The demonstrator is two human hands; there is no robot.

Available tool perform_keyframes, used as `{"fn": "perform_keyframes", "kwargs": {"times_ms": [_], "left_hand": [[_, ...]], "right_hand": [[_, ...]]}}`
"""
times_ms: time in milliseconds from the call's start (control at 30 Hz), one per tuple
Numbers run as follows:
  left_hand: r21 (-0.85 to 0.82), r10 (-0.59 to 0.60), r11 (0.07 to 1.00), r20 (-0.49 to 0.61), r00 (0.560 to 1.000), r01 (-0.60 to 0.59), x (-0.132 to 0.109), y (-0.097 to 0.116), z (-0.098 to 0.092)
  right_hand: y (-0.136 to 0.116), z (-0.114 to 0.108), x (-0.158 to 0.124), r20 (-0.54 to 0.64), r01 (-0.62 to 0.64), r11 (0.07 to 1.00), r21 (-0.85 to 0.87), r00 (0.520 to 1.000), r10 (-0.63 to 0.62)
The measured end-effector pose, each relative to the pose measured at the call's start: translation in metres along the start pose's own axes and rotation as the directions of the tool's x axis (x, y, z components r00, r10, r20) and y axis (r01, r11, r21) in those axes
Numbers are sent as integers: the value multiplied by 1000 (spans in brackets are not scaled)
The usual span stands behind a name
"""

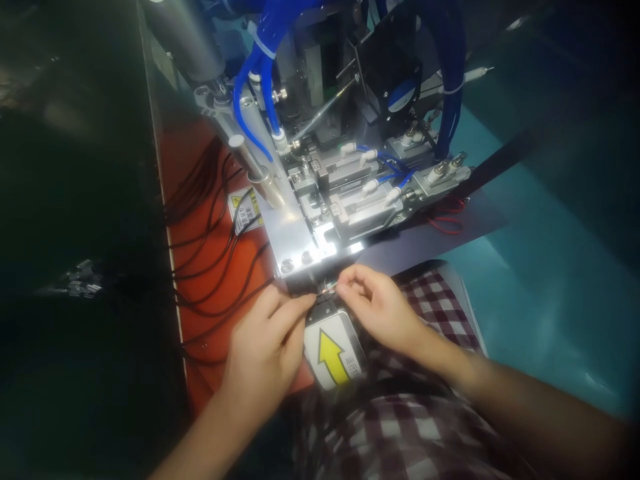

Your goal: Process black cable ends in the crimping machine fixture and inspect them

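My left hand [270, 340] is closed in a pinch at the front of a metal machine [295, 243], its fingertips at a small dark fixture [327, 310]. From the right, my right hand [377, 307] pinches with thumb and forefinger at the same spot. Between the two sets of fingertips shows a small, thin, shiny piece [329, 289], too small to name. Which hand grips it, I cannot tell for sure. Just below the fixture is a white label with a yellow arrow [330, 353].
Several black cables [215, 310] run across the orange surface [200, 267] on the left, beside a warning label [245, 212]. Blue air tubes [263, 67] and pneumatic cylinders [370, 207] fill the machine's upper part. Small shiny pieces [83, 280] lie in a heap at far left.
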State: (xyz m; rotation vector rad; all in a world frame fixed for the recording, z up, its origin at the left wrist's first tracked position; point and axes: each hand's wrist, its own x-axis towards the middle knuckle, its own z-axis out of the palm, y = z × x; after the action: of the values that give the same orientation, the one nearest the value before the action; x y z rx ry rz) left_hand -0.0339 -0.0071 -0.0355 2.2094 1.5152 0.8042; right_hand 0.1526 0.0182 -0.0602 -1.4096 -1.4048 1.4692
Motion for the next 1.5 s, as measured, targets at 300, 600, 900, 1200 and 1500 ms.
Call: {"fn": "perform_keyframes", "kwargs": {"times_ms": [300,600,900,1200,1500], "left_hand": [[-36,3,999,-16,1000,-4,-1,-1,1],[-47,-18,999,-8,1000,17,-2,-1,2],[-31,-11,999,-19,1000,11,-3,0,1],[-41,-9,999,-12,1000,9,-2,-1,3],[-43,-6,999,-21,1000,5,-2,0,0]], "right_hand": [[-4,-1,-2,-96,-1,1000,26,995,4],[-1,1,-1,-114,104,994,-26,988,-107],[4,0,-2,-149,432,859,-275,864,-482],[1,1,-2,-116,183,981,-63,975,-190],[2,1,-3,-165,115,993,-3,980,-113]]}}
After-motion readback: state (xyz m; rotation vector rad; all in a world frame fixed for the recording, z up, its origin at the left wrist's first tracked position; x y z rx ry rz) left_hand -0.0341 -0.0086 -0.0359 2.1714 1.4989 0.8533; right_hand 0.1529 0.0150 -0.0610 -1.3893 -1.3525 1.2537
